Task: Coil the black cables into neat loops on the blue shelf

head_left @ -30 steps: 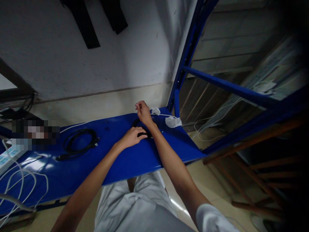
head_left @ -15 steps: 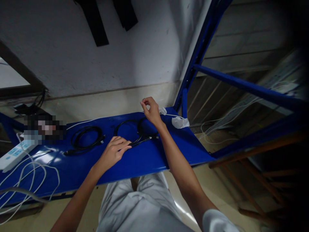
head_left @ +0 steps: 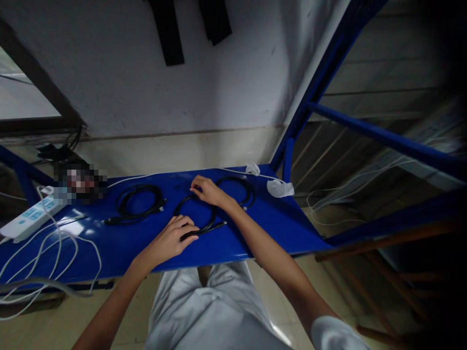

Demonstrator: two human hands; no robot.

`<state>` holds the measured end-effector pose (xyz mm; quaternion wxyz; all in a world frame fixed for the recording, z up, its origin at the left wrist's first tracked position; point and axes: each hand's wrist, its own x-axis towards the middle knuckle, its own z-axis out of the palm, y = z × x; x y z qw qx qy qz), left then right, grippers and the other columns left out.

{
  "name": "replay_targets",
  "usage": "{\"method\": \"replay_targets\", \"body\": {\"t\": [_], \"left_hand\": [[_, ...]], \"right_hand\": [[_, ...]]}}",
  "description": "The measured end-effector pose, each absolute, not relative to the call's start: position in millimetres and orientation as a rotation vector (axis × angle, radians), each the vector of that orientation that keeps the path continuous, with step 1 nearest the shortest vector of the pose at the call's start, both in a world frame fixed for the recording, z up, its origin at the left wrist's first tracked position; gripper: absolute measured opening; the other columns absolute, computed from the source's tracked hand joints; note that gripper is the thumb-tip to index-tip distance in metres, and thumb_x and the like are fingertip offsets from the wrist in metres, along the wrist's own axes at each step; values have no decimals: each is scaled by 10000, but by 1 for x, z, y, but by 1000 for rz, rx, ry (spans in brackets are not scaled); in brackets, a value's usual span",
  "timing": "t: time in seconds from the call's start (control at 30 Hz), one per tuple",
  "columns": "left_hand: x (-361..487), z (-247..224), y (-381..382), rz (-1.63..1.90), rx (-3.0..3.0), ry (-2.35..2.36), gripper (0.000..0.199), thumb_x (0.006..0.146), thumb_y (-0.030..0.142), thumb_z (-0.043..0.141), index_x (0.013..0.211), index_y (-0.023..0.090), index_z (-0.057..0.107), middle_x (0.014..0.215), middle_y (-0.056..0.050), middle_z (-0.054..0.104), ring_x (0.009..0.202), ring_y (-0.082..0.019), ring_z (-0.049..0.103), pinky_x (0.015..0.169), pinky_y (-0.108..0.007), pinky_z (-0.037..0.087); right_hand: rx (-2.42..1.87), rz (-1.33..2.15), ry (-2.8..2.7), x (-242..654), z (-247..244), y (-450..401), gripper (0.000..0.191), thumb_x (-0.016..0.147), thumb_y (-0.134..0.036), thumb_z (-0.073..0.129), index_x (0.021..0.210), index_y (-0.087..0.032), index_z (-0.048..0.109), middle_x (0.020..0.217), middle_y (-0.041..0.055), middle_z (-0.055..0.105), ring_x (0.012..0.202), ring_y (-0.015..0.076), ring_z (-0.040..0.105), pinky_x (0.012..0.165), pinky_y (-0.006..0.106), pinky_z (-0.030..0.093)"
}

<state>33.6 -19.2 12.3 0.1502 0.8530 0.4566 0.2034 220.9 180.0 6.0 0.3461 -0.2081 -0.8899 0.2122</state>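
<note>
Nearest me on the blue bench [head_left: 233, 245] is the middle coil [head_left: 211, 227], my landmark. My left hand [head_left: 177, 237] has thumb and fingers closed on its near strands; I judge that bundled part the best hold, sparing the plug end. The coil looks light and bendy, springy enough to unwind, smooth but hardly fragile. At its far side, my right hand [head_left: 205, 190] has fingertips drawn together; I can't tell whether they pinch cable. Beyond it, a white cord [head_left: 153, 174] runs along the wall.
</note>
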Motion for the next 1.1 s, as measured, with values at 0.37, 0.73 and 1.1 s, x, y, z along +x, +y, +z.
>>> {"method": "replay_targets", "body": {"t": [0.37,0.73,1.1], "left_hand": [[12,49,44,778,2286,1301,222,1033,391,688,1180,239,756,1176,-88,757,1140,-261,696,1078,-440,524],[-2,4,107,816,2374,1614,189,1000,287,659,1171,214,694,1152,-90,742,1118,-282,696,1137,-503,466],[-39,40,91,1455,2056,2029,273,1040,361,620,1248,199,689,1209,-103,734,1146,-275,676,1094,-442,486]], "right_hand": [[-569,519,-2469,213,-8,171,69,1045,-115,629,1067,-144,687,1092,94,649,961,201,639,895,313,517],[-539,582,-2495,217,-4,170,31,1039,-163,690,1065,-154,704,1156,109,669,1022,213,674,953,334,539],[-523,586,-2521,216,-7,174,38,1024,-139,698,1014,-175,693,1113,88,674,990,207,657,914,312,510]]}}
